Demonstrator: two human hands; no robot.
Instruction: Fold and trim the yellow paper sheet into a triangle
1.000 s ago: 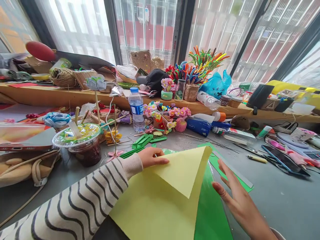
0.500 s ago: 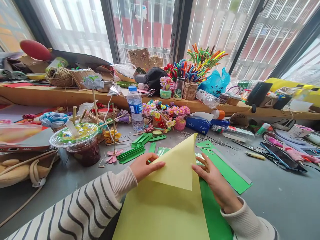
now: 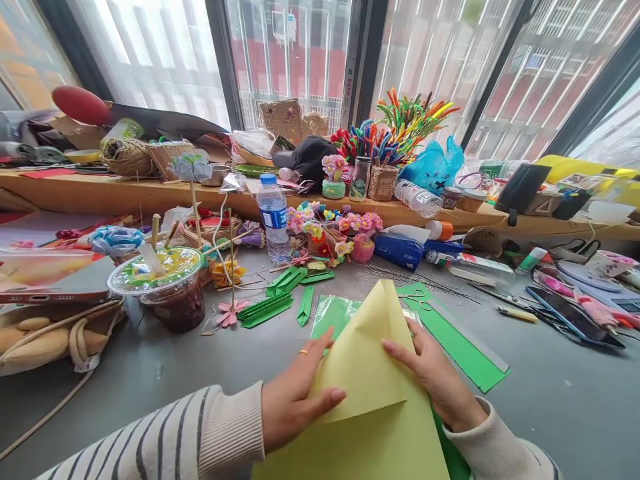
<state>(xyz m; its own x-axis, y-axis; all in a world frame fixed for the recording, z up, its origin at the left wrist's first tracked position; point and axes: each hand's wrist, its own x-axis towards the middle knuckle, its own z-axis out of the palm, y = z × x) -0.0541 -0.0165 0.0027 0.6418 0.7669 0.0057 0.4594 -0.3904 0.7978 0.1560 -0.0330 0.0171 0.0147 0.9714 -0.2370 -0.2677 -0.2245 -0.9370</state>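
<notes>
Yellow paper (image 3: 367, 447) and your left hand (image 3: 295, 393) had come nearer you since the earlier frame. The paper lay between your hands, its long axis running away from you, its folded tip (image 3: 384, 297) farthest off. Your right hand (image 3: 433, 370), nearer that tip, pinched the right edge; your left held the flap (image 3: 367, 373), thumb across its face. Green sheet (image 3: 453, 447) showed beneath; scissors (image 3: 416, 297) sat just beyond your right.
</notes>
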